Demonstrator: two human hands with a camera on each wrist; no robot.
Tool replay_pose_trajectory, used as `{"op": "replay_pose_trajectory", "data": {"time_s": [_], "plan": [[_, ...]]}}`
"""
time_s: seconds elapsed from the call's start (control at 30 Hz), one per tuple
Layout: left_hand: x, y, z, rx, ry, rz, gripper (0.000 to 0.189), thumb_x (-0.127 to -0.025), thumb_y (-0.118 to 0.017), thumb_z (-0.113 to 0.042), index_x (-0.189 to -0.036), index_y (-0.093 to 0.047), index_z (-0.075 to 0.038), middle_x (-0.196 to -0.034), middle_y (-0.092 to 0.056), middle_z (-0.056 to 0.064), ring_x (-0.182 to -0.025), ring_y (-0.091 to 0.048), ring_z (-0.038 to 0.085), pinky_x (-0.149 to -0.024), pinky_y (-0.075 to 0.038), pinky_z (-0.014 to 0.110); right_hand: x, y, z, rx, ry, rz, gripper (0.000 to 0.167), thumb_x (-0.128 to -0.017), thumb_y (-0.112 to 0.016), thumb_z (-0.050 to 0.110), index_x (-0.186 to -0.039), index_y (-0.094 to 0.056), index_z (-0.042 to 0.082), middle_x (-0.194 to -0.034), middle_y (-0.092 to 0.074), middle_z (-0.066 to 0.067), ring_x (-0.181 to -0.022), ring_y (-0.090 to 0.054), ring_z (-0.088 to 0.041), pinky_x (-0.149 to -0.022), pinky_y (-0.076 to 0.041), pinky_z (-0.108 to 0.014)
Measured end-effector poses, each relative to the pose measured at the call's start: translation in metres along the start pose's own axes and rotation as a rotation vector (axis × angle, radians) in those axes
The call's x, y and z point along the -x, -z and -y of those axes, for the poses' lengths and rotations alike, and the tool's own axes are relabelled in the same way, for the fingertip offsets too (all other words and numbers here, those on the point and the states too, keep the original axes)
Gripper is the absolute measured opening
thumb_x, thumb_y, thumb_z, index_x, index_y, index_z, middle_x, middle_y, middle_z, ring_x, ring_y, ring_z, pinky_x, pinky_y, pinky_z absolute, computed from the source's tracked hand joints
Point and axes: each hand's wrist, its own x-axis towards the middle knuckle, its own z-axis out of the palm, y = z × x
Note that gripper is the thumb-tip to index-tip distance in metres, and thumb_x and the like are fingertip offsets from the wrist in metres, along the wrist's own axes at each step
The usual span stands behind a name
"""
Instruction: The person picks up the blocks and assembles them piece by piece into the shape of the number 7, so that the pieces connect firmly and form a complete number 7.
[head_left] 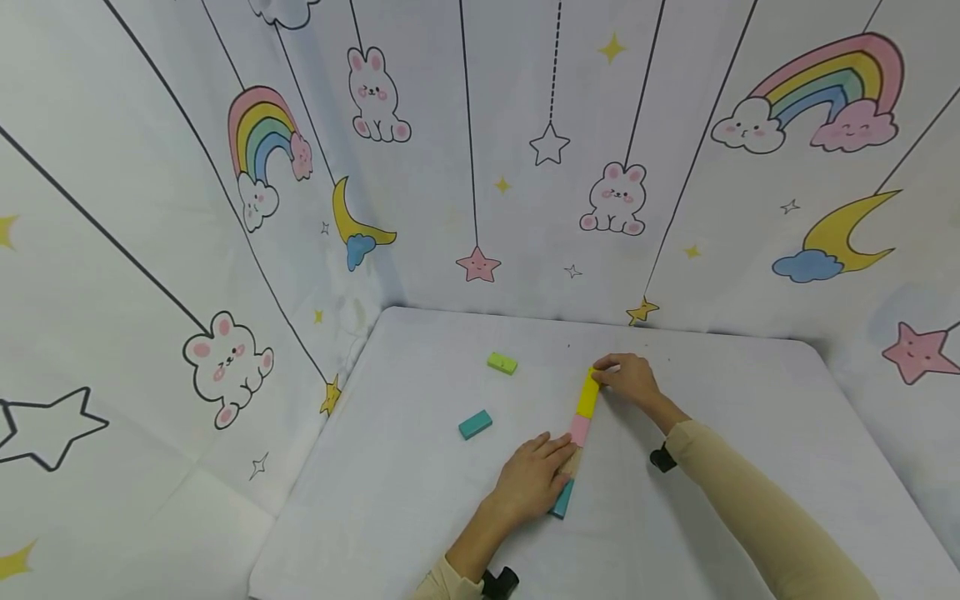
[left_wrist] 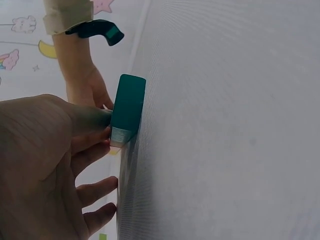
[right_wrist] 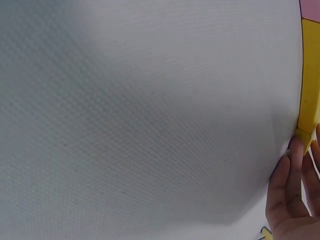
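Note:
On the white table lies a straight row of blocks: a teal block [head_left: 562, 500] at the near end, a wood-coloured block [head_left: 573, 461], a pink block [head_left: 580, 430] and a yellow block [head_left: 588, 393] at the far end. The left hand [head_left: 528, 482] rests over the near half of the row, partly covering the wood-coloured block. In the left wrist view its thumb touches the teal block [left_wrist: 129, 102] and its other fingers are spread. At the far end, the right hand [head_left: 630, 379] pinches the tip of the yellow block [right_wrist: 310, 75] between thumb and fingers.
To the left of the row lie a loose teal block [head_left: 476, 425] and, farther back, a lime green block [head_left: 502, 363]. The white table [head_left: 360, 500] meets a printed cloth backdrop [head_left: 427, 192] behind and at the sides. Both wrists wear black straps.

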Motion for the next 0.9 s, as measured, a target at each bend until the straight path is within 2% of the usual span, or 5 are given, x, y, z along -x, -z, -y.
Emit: {"op": "replay_pose_trajectory", "data": {"time_s": [0.37, 0.5, 0.6, 0.73, 0.9], "plan": [[-0.0001, 0.0010, 0.0003, 0.043, 0.017, 0.007, 0.050, -0.105, -0.062, -0.032, -0.153, -0.055, -0.021, -0.159, -0.050, -0.007, -0.146, -0.047, 0.025, -0.121, -0.038, 0.039, 0.0006, 0.0003, -0.0058, -0.015, 0.011, -0.011, 0.029, -0.101, -0.071, 0.028, -0.121, -0.076, 0.008, -0.109, -0.078, -0.011, -0.094, -0.069, -0.025, -0.075, -0.053, -0.035], [0.0002, 0.0004, 0.0007, 0.045, 0.017, 0.002, 0.050, -0.105, -0.062, -0.033, -0.153, -0.055, -0.021, -0.159, -0.050, -0.008, -0.146, -0.047, 0.025, -0.122, -0.037, 0.039, -0.0004, -0.0009, -0.0067, -0.015, -0.002, -0.009, 0.029, -0.101, -0.070, 0.028, -0.121, -0.076, 0.008, -0.105, -0.079, -0.010, -0.086, -0.068, -0.022, -0.070, -0.051, -0.033], [0.0004, -0.0006, 0.0010, 0.046, 0.019, 0.000, 0.050, -0.105, -0.062, -0.033, -0.153, -0.055, -0.021, -0.159, -0.049, -0.008, -0.146, -0.047, 0.025, -0.122, -0.037, 0.039, -0.0004, -0.0010, -0.0063, -0.014, -0.009, -0.011, 0.029, -0.101, -0.070, 0.028, -0.121, -0.076, 0.008, -0.108, -0.078, -0.012, -0.082, -0.066, -0.021, -0.066, -0.051, -0.031], [0.0005, -0.0009, 0.0017, 0.054, 0.020, -0.002, 0.050, -0.105, -0.062, -0.033, -0.153, -0.055, -0.021, -0.159, -0.050, -0.008, -0.146, -0.047, 0.025, -0.122, -0.037, 0.040, -0.0004, -0.0008, -0.0058, -0.003, 0.003, -0.023, 0.029, -0.101, -0.071, 0.029, -0.120, -0.077, 0.008, -0.118, -0.075, -0.015, -0.089, -0.067, -0.025, -0.066, -0.051, -0.030], [0.0014, -0.0008, 0.0021, 0.066, 0.016, -0.009, 0.049, -0.104, -0.062, -0.033, -0.152, -0.056, -0.021, -0.158, -0.050, -0.007, -0.146, -0.048, 0.026, -0.122, -0.038, 0.040, -0.0005, -0.0016, -0.0027, 0.006, 0.010, -0.056, 0.029, -0.101, -0.070, 0.029, -0.119, -0.077, 0.008, -0.118, -0.074, -0.017, -0.099, -0.069, -0.032, -0.070, -0.056, -0.036]]}}
